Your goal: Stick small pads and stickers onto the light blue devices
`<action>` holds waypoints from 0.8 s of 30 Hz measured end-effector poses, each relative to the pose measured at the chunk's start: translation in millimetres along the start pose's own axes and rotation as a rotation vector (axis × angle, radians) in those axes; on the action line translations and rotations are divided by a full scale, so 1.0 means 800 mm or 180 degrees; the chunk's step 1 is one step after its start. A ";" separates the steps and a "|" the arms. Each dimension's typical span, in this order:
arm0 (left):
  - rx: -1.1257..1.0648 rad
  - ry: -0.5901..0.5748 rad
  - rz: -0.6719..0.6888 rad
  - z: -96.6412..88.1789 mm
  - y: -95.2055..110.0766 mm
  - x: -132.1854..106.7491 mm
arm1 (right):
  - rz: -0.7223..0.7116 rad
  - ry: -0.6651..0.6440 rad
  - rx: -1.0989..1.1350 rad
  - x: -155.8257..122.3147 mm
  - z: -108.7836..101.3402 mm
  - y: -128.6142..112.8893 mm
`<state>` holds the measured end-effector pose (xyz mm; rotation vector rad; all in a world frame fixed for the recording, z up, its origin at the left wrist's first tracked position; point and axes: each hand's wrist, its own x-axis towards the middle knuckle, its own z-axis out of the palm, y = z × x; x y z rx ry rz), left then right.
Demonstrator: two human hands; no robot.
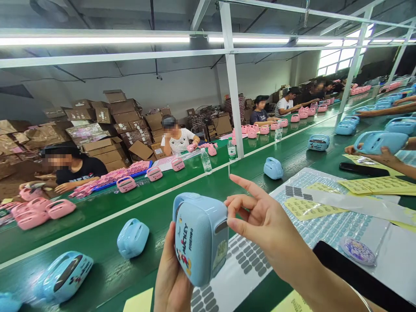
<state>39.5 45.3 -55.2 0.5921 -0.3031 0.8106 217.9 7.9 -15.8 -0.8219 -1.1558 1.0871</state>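
My left hand (170, 281) grips a light blue speaker-like device (199, 238) from below, held upright with cartoon print and the words "Mickey Friends" on its side. My right hand (260, 219) is at the device's right edge, thumb and middle fingers pressing near a small label there, index finger stretched up and out. Sticker sheets (308, 208) lie just beyond on the green belt (107, 260).
More blue devices (132, 237) (63, 276) (273, 168) sit on the belt. Pink ones (126, 184) line the far belt, where several people sit. A black phone (355, 168) and a co-worker's hand with a blue device (378, 143) are at right. A white post (234, 99) and water bottles (206, 160) stand between the belts.
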 end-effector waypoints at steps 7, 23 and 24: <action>-0.0050 -0.0143 -0.0064 0.001 0.003 -0.003 | -0.0087 0.0056 0.0241 0.003 0.002 0.000; -0.0079 0.2425 0.0807 0.021 -0.018 -0.003 | 0.0742 -0.0513 0.0859 0.015 0.012 0.061; -0.0132 0.2497 0.0839 0.021 -0.019 -0.005 | 0.0450 -0.0376 0.0329 0.022 0.011 0.074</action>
